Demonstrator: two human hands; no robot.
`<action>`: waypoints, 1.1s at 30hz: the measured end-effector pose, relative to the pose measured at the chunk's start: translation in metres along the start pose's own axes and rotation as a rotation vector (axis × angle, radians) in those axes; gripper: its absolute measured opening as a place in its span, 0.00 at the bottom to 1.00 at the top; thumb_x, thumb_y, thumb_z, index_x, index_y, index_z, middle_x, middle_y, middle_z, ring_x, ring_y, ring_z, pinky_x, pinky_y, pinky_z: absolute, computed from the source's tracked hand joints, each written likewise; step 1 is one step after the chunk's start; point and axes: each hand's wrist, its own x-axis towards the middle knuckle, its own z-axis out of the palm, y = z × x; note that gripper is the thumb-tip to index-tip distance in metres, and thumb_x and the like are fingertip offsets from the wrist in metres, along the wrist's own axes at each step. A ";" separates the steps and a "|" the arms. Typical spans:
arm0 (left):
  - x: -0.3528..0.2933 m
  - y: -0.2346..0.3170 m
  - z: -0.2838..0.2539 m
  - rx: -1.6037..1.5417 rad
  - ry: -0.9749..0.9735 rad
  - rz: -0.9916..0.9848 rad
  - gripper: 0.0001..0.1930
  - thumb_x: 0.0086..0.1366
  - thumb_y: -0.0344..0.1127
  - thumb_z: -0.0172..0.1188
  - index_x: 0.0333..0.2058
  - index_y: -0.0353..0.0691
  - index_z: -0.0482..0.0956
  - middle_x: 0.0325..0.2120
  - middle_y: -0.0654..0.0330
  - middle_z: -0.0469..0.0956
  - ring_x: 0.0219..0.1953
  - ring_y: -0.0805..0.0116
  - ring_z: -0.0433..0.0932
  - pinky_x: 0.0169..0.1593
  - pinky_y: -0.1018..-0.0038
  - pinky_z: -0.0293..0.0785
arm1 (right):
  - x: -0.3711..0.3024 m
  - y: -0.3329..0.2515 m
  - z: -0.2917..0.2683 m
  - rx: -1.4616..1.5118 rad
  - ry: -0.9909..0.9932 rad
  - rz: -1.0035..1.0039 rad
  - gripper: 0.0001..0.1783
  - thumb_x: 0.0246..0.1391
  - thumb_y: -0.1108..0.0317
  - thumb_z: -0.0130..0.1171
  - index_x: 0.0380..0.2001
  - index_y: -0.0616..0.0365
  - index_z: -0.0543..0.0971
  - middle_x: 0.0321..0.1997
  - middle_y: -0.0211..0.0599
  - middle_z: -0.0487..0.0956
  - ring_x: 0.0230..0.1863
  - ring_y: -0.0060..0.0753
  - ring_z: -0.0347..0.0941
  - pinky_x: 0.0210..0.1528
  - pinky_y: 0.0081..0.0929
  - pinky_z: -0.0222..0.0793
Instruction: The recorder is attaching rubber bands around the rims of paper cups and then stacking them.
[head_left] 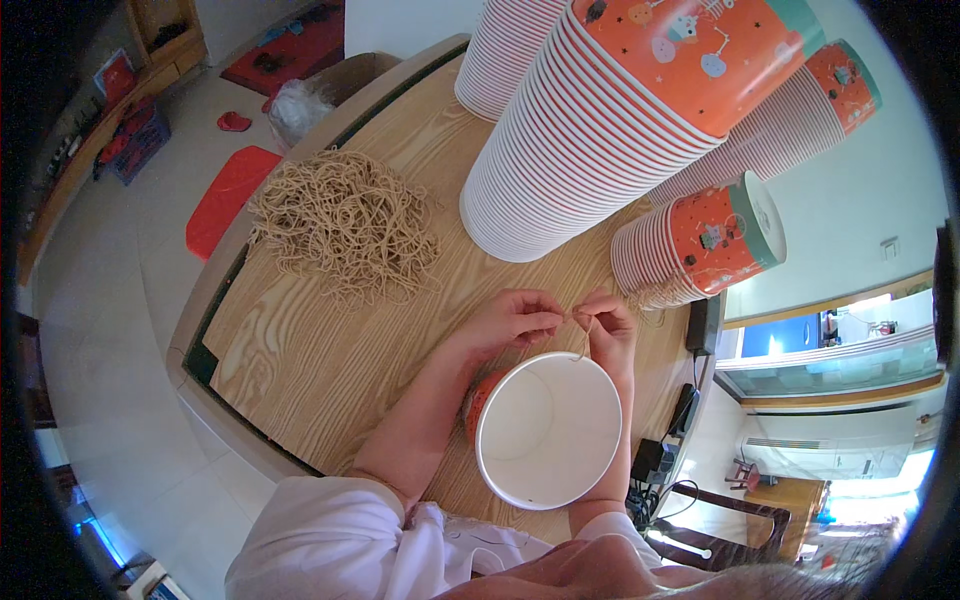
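A white-lined paper bucket point(545, 435) with an orange outside stands in front of me, its mouth facing up, between my two forearms. Just beyond its far rim my hands meet, fingertips close together. My right hand point(608, 325) pinches a thin tan cord point(586, 341), whose short end hangs toward the rim. My left hand point(520, 318) is closed in a pinch at the cord beside it; the bit between its fingertips is mostly hidden. Left of my hands lies a loose, tangled heap of tan cords point(345, 225) on the wooden table point(300, 370).
Tall nested stacks of paper buckets point(585, 140) rise at the far side. A shorter stack point(690, 240) lies to the right, with some cord at its rim. Black power adapters and cables point(655, 460) sit along the right table edge. A red stool point(232, 200) stands beyond the left edge.
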 end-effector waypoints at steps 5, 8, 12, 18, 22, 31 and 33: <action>0.001 -0.001 -0.002 -0.026 0.024 0.006 0.07 0.62 0.37 0.60 0.36 0.42 0.78 0.25 0.70 0.76 0.24 0.85 0.69 0.24 0.87 0.60 | 0.002 -0.005 0.004 -0.114 0.001 0.102 0.07 0.48 0.84 0.60 0.29 0.60 0.76 0.31 0.30 0.72 0.36 0.23 0.69 0.40 0.18 0.66; 0.001 0.000 -0.003 -0.037 0.016 0.019 0.07 0.62 0.38 0.61 0.36 0.42 0.78 0.24 0.69 0.76 0.24 0.84 0.69 0.24 0.86 0.60 | 0.001 -0.003 0.000 -0.118 -0.018 0.058 0.07 0.48 0.83 0.60 0.29 0.61 0.76 0.31 0.30 0.72 0.36 0.23 0.69 0.40 0.18 0.65; 0.000 0.002 -0.003 -0.039 0.012 0.026 0.08 0.62 0.37 0.61 0.36 0.41 0.78 0.24 0.69 0.76 0.24 0.84 0.69 0.24 0.86 0.60 | 0.001 -0.003 0.001 -0.086 -0.008 0.067 0.07 0.48 0.84 0.60 0.29 0.61 0.76 0.31 0.30 0.72 0.35 0.23 0.69 0.40 0.18 0.66; 0.001 0.002 -0.002 0.128 0.013 0.014 0.08 0.63 0.35 0.60 0.37 0.39 0.77 0.25 0.68 0.76 0.24 0.84 0.70 0.23 0.86 0.61 | 0.002 -0.002 0.000 -0.096 -0.030 0.047 0.07 0.48 0.84 0.60 0.30 0.61 0.77 0.32 0.30 0.72 0.36 0.23 0.69 0.42 0.19 0.66; 0.005 -0.004 -0.004 0.002 0.004 0.030 0.07 0.63 0.33 0.58 0.38 0.38 0.76 0.25 0.68 0.75 0.23 0.83 0.69 0.22 0.85 0.61 | 0.001 0.002 0.000 -0.121 -0.036 0.153 0.08 0.48 0.80 0.63 0.32 0.60 0.78 0.36 0.30 0.72 0.39 0.23 0.70 0.44 0.20 0.67; 0.007 -0.006 -0.004 0.038 0.012 0.089 0.06 0.64 0.32 0.58 0.37 0.38 0.75 0.24 0.69 0.74 0.23 0.83 0.68 0.23 0.85 0.61 | 0.001 0.006 0.000 -0.084 -0.049 0.127 0.08 0.47 0.78 0.65 0.32 0.60 0.78 0.35 0.30 0.72 0.40 0.24 0.69 0.44 0.21 0.66; 0.007 -0.006 -0.003 0.053 0.016 0.094 0.06 0.64 0.32 0.58 0.37 0.38 0.76 0.24 0.69 0.74 0.23 0.83 0.68 0.23 0.85 0.61 | 0.001 0.003 0.001 -0.072 -0.045 0.119 0.08 0.47 0.78 0.65 0.32 0.60 0.78 0.34 0.30 0.72 0.39 0.24 0.69 0.44 0.22 0.65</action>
